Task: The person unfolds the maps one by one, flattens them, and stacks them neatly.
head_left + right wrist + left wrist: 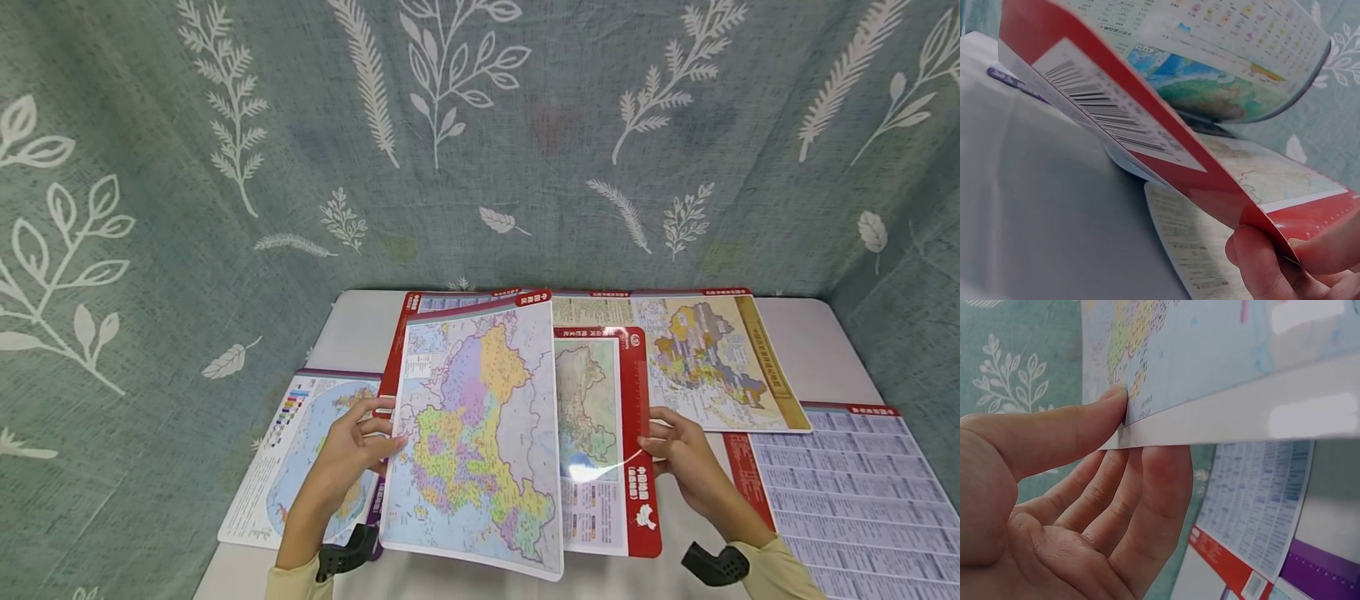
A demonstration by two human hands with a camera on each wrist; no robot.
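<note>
- At the left edge of the pastel map sheet (480,433), the left hand (360,446) pinches it, thumb on the printed face and fingers beneath.
- The pastel map sheet is held up over the white table (817,358), its long axis running from the person toward the cloth; its red title tab lies at the far right corner.
- Just right of it and partly behind, a red-bordered sheet (592,433) has its long axis running much the same way; the right hand (682,450) pinches its right border.
- Left of it lies a world map sheet (296,450); beyond and to the right, a tan-banded map (705,358); farther right, a text sheet (840,483).
- Beyond it hangs a grey-green cloth (562,225) with white leaves.
</note>
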